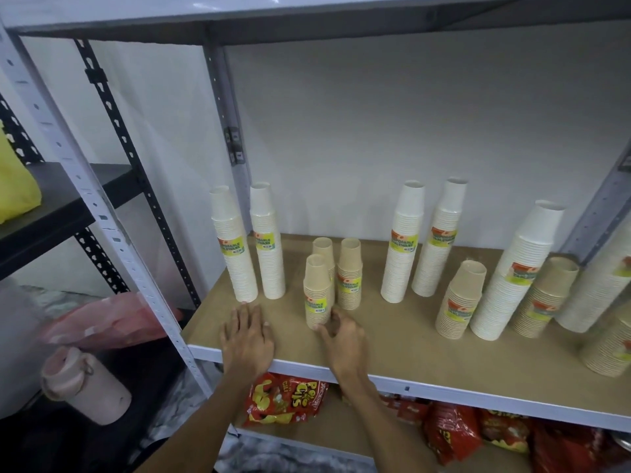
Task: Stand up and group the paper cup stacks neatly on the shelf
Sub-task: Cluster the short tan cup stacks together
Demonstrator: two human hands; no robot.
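Note:
Wrapped paper cup stacks stand upside down on the brown shelf board [392, 339]. Two tall white stacks [252, 247] stand at the back left. Three short tan stacks cluster in the middle, and my right hand [341, 339] holds the base of the front tan stack [318, 291] with curled fingers. My left hand [246, 336] lies flat on the board, fingers straight, just in front of the left white stacks. Two more tall white stacks [421, 244] stand at centre right. Further right, tan stacks [461, 298] and white stacks [515, 274] lean together, partly cut off by the frame edge.
Grey metal uprights [225, 107] frame the shelf, with another board overhead. Red snack bags [286, 401] fill the shelf below. To the left sit a pink bottle [82, 384], a pink plastic bag [112, 319] and a yellow bag [13, 186] on a black rack.

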